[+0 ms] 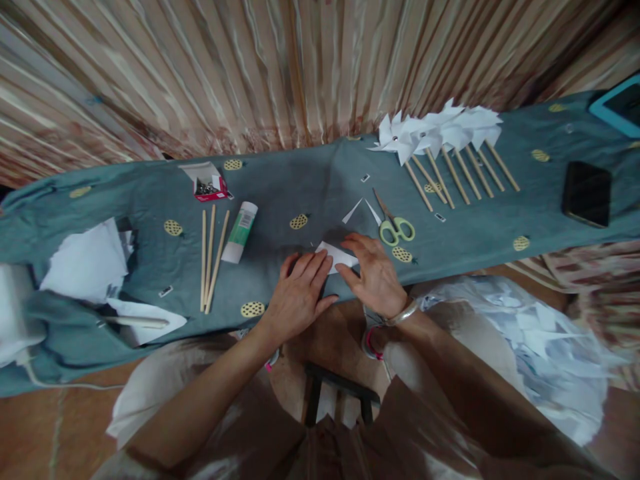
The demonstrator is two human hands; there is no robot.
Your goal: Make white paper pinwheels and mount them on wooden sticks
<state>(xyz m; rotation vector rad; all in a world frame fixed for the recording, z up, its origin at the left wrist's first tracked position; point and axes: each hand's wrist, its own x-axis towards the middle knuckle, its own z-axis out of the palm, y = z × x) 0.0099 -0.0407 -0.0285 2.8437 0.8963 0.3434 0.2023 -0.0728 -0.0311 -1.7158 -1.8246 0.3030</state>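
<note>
A small folded white paper (336, 257) lies at the table's front edge between my hands. My left hand (300, 293) rests on its left end with the fingers stretched out. At its right end is my right hand (375, 275), thumb and fingers apart, touching the paper's edge. Green-handled scissors (396, 230) lie just beyond my right hand, blades partly apart. Two thin white paper slivers (353, 211) lie left of the scissors. A green and white glue stick (240, 232) lies beyond and left of my left hand.
White paper pinwheels on sticks (440, 137) lie at the back right, a black phone (587, 194) farther right. Three wooden sticks (209, 260), a red box of small metal pieces (207, 187) and stacked white paper (87, 263) are on the left. A plastic bag (545, 347) hangs front right.
</note>
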